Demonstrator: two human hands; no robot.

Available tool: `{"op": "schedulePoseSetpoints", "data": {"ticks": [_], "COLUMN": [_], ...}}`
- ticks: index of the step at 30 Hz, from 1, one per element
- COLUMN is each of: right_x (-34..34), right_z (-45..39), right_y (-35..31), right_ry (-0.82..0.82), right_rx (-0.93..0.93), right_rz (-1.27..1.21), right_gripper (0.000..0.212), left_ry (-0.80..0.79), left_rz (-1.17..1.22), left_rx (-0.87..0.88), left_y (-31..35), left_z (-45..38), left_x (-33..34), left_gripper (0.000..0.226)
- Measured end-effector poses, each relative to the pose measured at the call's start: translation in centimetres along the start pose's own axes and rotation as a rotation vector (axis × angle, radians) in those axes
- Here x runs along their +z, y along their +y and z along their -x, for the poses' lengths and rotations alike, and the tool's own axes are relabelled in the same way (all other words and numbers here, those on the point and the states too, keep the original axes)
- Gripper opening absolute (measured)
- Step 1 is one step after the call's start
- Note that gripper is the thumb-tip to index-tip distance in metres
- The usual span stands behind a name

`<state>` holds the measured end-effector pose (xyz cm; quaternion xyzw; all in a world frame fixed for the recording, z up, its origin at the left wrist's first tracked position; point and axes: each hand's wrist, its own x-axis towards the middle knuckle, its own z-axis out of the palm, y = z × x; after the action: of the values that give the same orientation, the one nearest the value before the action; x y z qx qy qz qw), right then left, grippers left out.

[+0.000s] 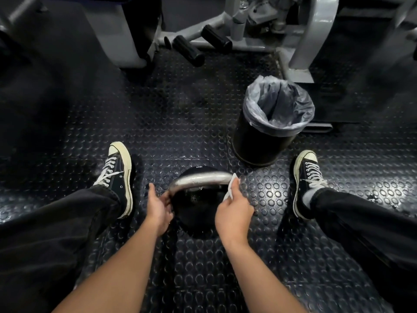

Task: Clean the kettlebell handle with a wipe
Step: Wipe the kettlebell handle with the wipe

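A black kettlebell (196,206) stands on the studded rubber floor between my feet. Its silver handle (200,179) arches across the top. My left hand (159,208) steadies the left end of the handle, fingers against it. My right hand (234,211) pinches a white wipe (232,184) and presses it against the right end of the handle.
A black bin with a clear plastic liner (270,123) stands just beyond the kettlebell on the right. My two black sneakers (117,177) (305,181) flank the kettlebell. A grey exercise machine frame (248,30) with black foot pegs fills the back.
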<state>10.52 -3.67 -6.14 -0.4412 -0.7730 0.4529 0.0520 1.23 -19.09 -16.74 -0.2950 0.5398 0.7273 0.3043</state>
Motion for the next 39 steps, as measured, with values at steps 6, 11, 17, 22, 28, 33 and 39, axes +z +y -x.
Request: {"op": "schedulePoseSetpoints", "data": {"ticks": [6,11,17,22,28,33,39], "right_x": [0.1,0.6,0.7,0.9,0.8,0.8,1.4], "right_z": [-1.1,0.7,0.1,-0.1,0.5,-0.8,-0.4], "right_y": [-0.3,0.7,-0.1,0.1,0.1,-0.1,0.8], "right_ry": [0.009,-0.020,0.015,0.039,0.023,0.043,0.055], "right_rx": [0.005,-0.051,0.021,0.042,-0.015,-0.040,-0.005], "right_rz": [-0.009,-0.021,-0.042,-0.063,-0.032,0.060,0.003], "right_gripper": [0.056,0.060,0.059,0.057,0.060,0.061,0.061], "left_ry": [0.004,0.009,0.035,0.030,0.021,0.035,0.036], "left_rz": [-0.021,-0.017,-0.030,-0.015,-0.015,-0.001,0.006], "left_rx": [-0.017,-0.001,-0.013,-0.012,0.003,-0.021,-0.025], "left_y": [0.1,-0.1,-0.1,-0.1,-0.2,0.1,0.1], "left_z": [0.2,-0.2,-0.1,0.0,-0.2,0.3,0.3], "left_x": [0.2,0.1,0.2,0.5,0.5,0.7,0.8], "left_gripper": [0.087,0.087,0.088,0.086,0.086,0.086,0.086]}}
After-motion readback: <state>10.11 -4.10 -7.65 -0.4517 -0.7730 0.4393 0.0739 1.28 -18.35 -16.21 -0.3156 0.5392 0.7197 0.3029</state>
